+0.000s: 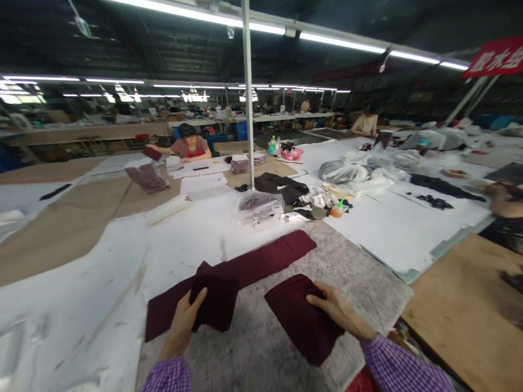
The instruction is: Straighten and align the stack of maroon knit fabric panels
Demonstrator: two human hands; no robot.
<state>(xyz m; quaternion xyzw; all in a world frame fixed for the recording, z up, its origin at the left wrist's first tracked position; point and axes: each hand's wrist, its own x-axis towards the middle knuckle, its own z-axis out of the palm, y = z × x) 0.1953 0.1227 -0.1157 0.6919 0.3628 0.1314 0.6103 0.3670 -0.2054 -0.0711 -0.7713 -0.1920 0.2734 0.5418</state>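
Note:
My left hand [186, 314] grips a dark maroon fabric piece [216, 305], thumb on top, fingers hidden beneath it. My right hand [333, 307] is closed on a stack of maroon fabric pieces [302, 318] at its right edge, with the thumb lying over the top. Behind both hands a long overlapping row of maroon fabric pieces [265, 264] stretches across the grey board [351, 267]. The piece in my left hand covers part of that row. The two held lots are apart from each other.
A metal pole [248, 98] rises beyond the board, near plastic-wrapped bundles [261, 208], black scraps [281, 186] and a small orange glue bottle [337, 209]. Across the table a person [192, 146] handles maroon pieces. Another person's arm [504, 201] is at the right edge, by a brown board [469, 299].

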